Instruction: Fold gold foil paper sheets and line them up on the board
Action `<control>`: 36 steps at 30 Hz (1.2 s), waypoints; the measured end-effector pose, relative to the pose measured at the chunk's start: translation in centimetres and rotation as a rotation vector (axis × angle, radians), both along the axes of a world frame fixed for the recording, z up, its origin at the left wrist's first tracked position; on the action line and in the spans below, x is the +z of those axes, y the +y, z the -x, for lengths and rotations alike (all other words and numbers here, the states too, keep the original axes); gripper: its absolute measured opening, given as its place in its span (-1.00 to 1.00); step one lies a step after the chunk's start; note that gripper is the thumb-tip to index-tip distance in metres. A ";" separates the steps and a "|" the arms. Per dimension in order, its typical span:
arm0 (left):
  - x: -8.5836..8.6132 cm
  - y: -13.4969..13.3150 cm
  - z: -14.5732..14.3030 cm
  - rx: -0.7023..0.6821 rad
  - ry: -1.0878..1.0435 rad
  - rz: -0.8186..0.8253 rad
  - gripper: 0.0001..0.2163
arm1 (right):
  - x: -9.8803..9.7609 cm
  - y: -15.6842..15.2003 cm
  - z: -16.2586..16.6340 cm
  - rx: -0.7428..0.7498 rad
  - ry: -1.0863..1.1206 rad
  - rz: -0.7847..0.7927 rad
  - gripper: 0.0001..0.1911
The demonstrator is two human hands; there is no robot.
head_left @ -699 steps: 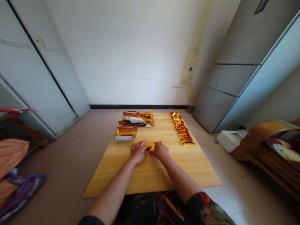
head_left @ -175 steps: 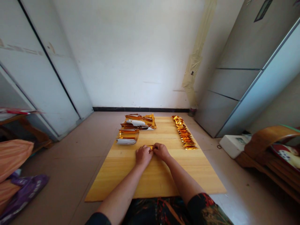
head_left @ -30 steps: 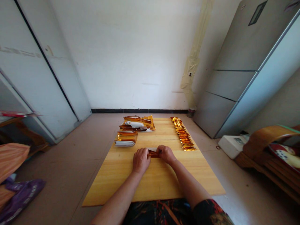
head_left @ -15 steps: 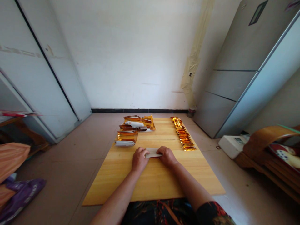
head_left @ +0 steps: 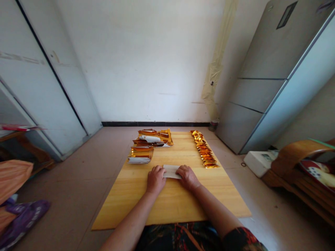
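We see the pale sheet at the frame's lower centre, long axis running left to right; our left fingers and right fingers clamp its opposite ends, both equally near.

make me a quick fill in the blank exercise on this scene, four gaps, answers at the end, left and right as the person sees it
1. The pale sheet spans the gap ____ the left hand and the right hand.
2. The row of gold foil packets runs along the ____ edge of the wooden board.
3. The gold-and-white wrappers lie toward the board's ____ edge.
4. The colour of the skirting beyond the board is ____.

Missing words: between; right; left; black.
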State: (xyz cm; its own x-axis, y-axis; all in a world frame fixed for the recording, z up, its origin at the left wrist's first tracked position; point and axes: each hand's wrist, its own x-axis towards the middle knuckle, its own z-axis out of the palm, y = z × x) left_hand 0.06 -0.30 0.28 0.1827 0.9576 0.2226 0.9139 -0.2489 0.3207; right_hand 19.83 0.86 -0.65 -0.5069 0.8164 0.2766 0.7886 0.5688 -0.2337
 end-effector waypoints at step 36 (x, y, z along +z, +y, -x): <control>0.2 -0.4 -1.3 -0.109 0.240 0.001 -0.74 | 2.1 -0.4 5.4 -0.154 -0.205 0.081 -0.81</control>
State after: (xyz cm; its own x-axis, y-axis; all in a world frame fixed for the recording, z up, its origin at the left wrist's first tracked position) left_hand 1.38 -0.70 0.52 0.3326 0.9295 0.1596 0.9316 -0.3501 0.0978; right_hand 14.48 0.45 1.40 -0.4138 0.9035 0.1115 0.8998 0.4245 -0.1006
